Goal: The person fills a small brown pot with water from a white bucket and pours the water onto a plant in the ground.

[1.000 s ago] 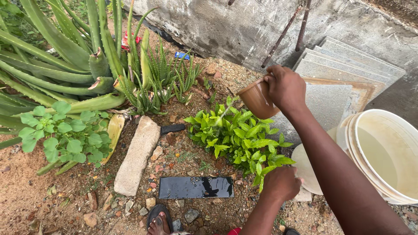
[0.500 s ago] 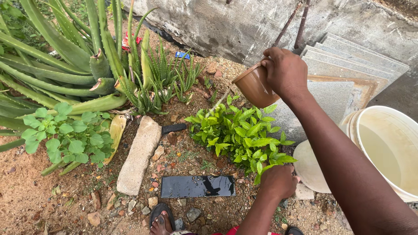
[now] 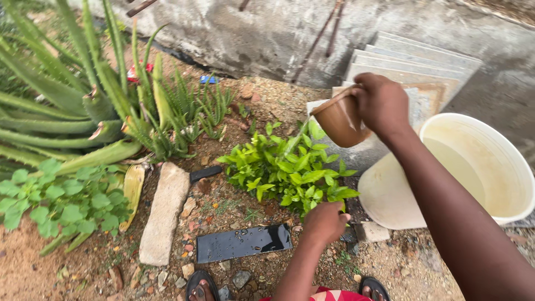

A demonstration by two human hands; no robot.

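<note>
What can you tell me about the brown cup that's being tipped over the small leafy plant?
The brown cup is small, round and plain, and looks like plastic or clay. The right hand grips it by the rim and side, tilted with its mouth turned left and down. A thin stream of water runs from its lip onto the leafy plant below. It hangs in the air in front of the stacked grey slabs, left of the white bucket. Only the hand touches it.

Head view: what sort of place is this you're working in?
Most likely a small outdoor garden bed beside a concrete wall: bare soil with aloe plants, a leafy shrub, and a bucket of water. The right hand tips a brown cup over the shrub.
</note>
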